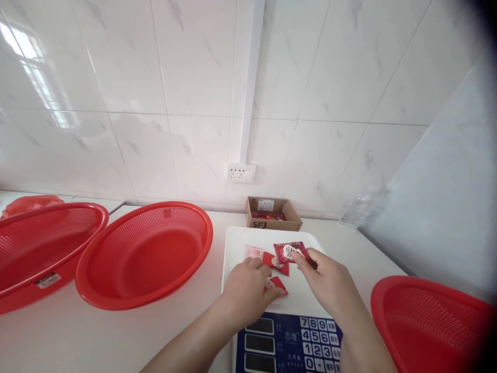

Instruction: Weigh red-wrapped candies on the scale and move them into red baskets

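Forearms (198, 341) foremost, maroon packet (282, 249) between pinching right fingers (316, 256), left fingers (254, 263) curled, grip unclear

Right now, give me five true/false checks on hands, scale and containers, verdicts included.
1. The right hand holds a dark red printed sachet between thumb and fingers. True.
2. The left hand is over the white, flat-topped digital scale. True.
3. The open brown cardboard box stands on the keypad side of the scale. False: the box stands beyond the platform, toward the tiled wall.
4. The white-keyed number pad is left of the grey display windows. False: the number pad is right of the display windows.
5. A red perforated plastic basket sits to the right of the scale. True.
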`<state>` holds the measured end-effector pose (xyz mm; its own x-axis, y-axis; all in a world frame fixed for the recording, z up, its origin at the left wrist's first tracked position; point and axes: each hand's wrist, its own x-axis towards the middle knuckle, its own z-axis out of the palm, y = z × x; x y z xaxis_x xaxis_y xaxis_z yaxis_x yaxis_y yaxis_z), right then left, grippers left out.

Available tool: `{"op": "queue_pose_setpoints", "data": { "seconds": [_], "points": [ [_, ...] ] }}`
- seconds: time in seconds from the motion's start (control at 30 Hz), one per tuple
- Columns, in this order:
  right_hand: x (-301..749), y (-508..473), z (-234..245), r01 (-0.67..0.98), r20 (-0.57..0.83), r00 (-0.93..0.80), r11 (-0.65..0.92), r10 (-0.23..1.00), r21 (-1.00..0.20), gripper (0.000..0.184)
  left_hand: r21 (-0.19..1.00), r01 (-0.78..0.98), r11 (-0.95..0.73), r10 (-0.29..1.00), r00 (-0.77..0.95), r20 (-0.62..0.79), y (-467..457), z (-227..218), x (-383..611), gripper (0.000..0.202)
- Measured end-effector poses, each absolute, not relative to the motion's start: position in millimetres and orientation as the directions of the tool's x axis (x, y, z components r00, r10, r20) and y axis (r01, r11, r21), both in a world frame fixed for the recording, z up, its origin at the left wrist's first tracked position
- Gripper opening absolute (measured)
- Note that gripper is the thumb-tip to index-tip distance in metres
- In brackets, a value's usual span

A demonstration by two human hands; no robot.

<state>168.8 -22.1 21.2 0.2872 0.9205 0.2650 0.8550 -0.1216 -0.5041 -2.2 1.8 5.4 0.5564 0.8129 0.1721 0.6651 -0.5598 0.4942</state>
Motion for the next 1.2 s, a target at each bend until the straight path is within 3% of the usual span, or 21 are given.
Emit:
{"op": "queue_pose_setpoints", "data": {
  "seconds": [0.17, 0.3, 0.37, 0.43, 0.53, 0.63, 0.77, 0.97, 1.07, 1.2],
  "points": [
    [176.0, -18.5, 19.4, 0.903, 0.176, 0.302, -0.222, 0.937, -0.368, 0.038, 0.337, 0.738, -0.584, 0.797, 0.600, 0.067, 1.3, 9.2, -0.2, 0.031],
    [184.6, -13.9, 15.5, 0.876, 0.069, 0.342, -0.291, 0.937, -0.385, 0.026, 0.319, 0.732, -0.602, 0.784, 0.618, 0.061, 0.4, 9.8, -1.1, 0.025],
    [188.4, -9.6, 9.1, 0.864, 0.109, 0.371, -0.300, 0.922, -0.405, 0.024, 0.322, 0.722, -0.612, 0.776, 0.626, 0.072, 0.3, 7.7, -1.6, 0.022],
    [189.2, -4.6, 0.7, 0.883, 0.233, 0.348, -0.234, 0.908, -0.406, 0.032, 0.329, 0.713, -0.619, 0.771, 0.632, 0.079, 0.5, 5.4, -1.8, 0.021],
    [183.0, 2.2, -11.1, 0.931, 0.393, 0.169, -0.015, 0.904, -0.365, 0.037, 0.345, 0.698, -0.628, 0.763, 0.640, 0.095, 0.9, 4.2, -1.8, 0.022],
    [171.2, 5.5, -17.2, 0.930, 0.318, 0.008, 0.110, 0.948, -0.350, 0.037, 0.345, 0.685, -0.642, 0.751, 0.652, 0.102, 0.7, 5.6, -2.4, 0.026],
    [161.3, 5.2, -19.7, 0.939, 0.172, -0.050, 0.105, 0.984, -0.328, 0.043, 0.345, 0.682, -0.645, 0.746, 0.660, 0.090, -0.4, 7.6, -4.0, 0.026],
    [162.6, 7.0, -18.3, 0.946, 0.187, -0.047, 0.104, 0.981, -0.308, 0.042, 0.357, 0.690, -0.629, 0.759, 0.644, 0.095, -0.2, 6.5, -3.0, 0.025],
    [162.1, 7.0, -13.5, 0.924, 0.296, -0.030, 0.139, 0.955, -0.356, 0.038, 0.409, 0.700, -0.585, 0.793, 0.600, 0.107, 0.8, 8.8, -2.4, 0.024],
    [157.6, -1.4, -2.6, 0.827, 0.384, 0.049, 0.179, 0.922, -0.534, 0.036, 0.575, 0.643, -0.505, 0.844, 0.508, 0.173, 3.2, 12.9, -5.5, 0.029]
  ]
}}
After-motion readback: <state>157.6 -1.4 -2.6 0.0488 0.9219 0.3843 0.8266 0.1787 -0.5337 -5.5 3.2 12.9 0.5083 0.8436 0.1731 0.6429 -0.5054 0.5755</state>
